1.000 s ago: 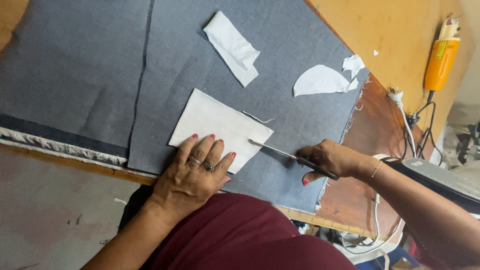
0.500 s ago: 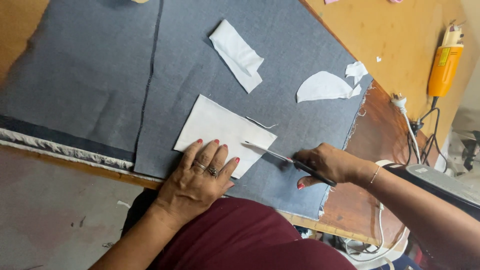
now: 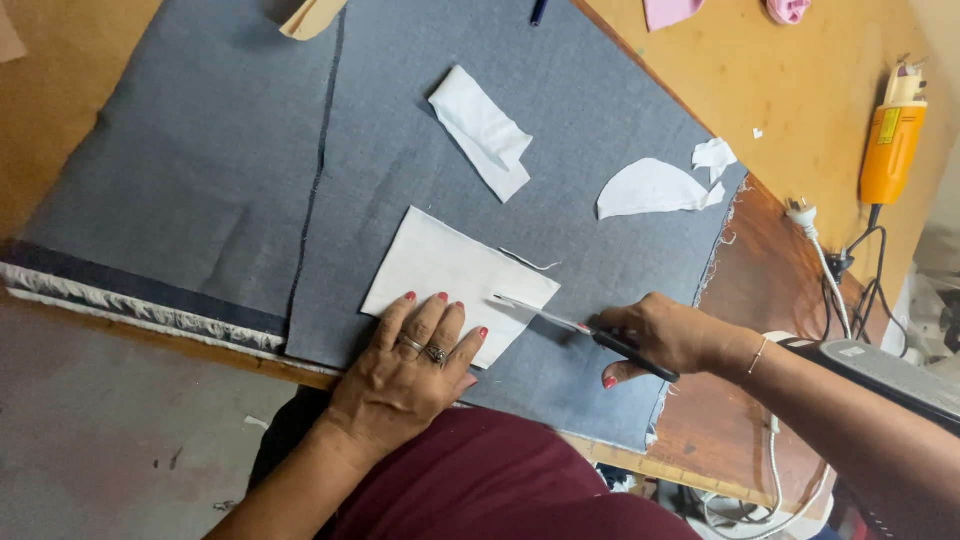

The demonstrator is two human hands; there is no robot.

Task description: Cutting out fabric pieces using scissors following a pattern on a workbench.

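A white rectangular fabric piece lies on a large sheet of blue-grey denim spread over a wooden table. My left hand presses flat on the near edge of the white piece, fingers spread. My right hand grips black-handled scissors. Their blades reach into the right edge of the white piece. A thin white strip curls off at the cut.
A folded white strip and curved white offcuts rest on the denim further away. An orange electric hand tool, a white plug with cable and a grey iron are to the right. The denim's frayed selvedge hangs at the left.
The scissors have advanced leftward into the white piece's right edge. My left hand has stayed pressed on the piece. The view has shifted slightly.
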